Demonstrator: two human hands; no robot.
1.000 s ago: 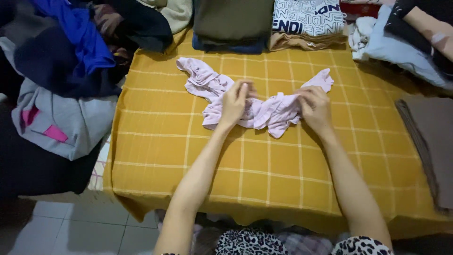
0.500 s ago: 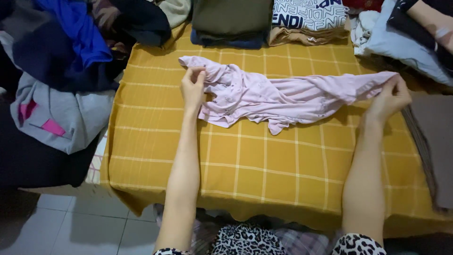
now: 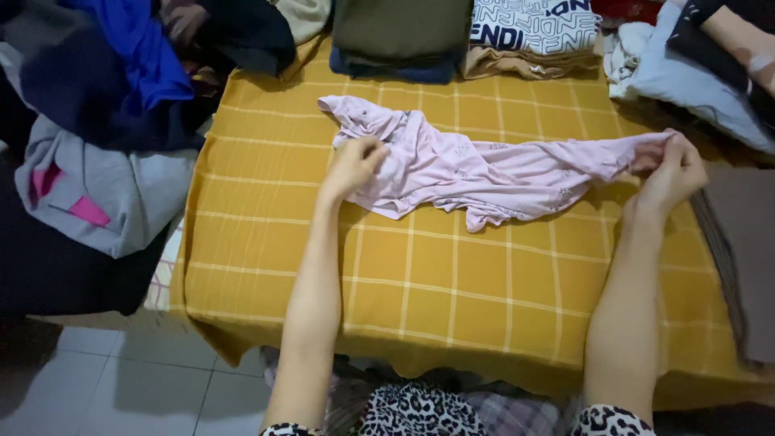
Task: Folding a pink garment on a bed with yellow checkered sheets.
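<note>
1. The left hand (image 3: 353,165) rests at about ten o'clock on the table, fingers curled and pinched on one end of a pale pink garment (image 3: 484,171). It has cloth between thumb and fingers, not a flat palm.

2. The right hand (image 3: 670,173) sits out at three o'clock, fingers closed tight around the opposite end of the garment, holding it slightly lifted off the surface.

3. The pink garment lies stretched across the middle of the yellow checked tablecloth (image 3: 436,282), running from ten o'clock to three o'clock. It is twisted and bunched along its length, with a loose flap hanging toward six o'clock and a sleeve-like end pointing toward eleven o'clock.

4. At twelve o'clock stand folded stacks: an olive and dark blue stack (image 3: 400,36) and a patterned white one over tan cloth (image 3: 529,36).

5. At nine to eleven o'clock an unsorted heap (image 3: 105,105) of blue, dark and grey clothes spills beside the table. At one to two o'clock lies pale blue cloth (image 3: 686,81) with another person's arm (image 3: 739,40) over it. A brown folded piece (image 3: 739,250) lies at four o'clock.

6. Risks, as I judge them: the twist may stay locked in if both ends are pulled harder, leaving creases. The right hand is close to the brown piece and could drag or ruffle it. The thin fabric could slip from the left pinch.
</note>
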